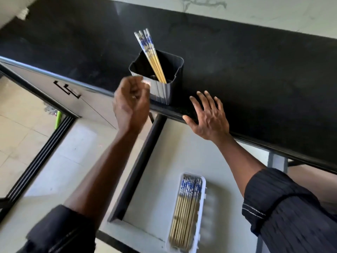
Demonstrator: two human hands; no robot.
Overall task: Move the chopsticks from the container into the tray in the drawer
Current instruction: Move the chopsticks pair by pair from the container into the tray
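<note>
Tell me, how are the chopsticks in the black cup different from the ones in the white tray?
The chopsticks in the container stand tilted, leaning with their blue-patterned ends up above the rim; the chopsticks in the tray lie flat, side by side. The container holds only a few, while the tray holds many. The container sits on the black counter; the tray sits down in the open drawer. Both sets look alike: yellowish sticks with blue-and-white ends.

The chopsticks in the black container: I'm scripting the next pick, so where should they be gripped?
Grip the chopsticks at their blue-patterned tops, coming from above left. They lean up and left past the container rim; their tips are down inside. The left hand is nearest.
</note>
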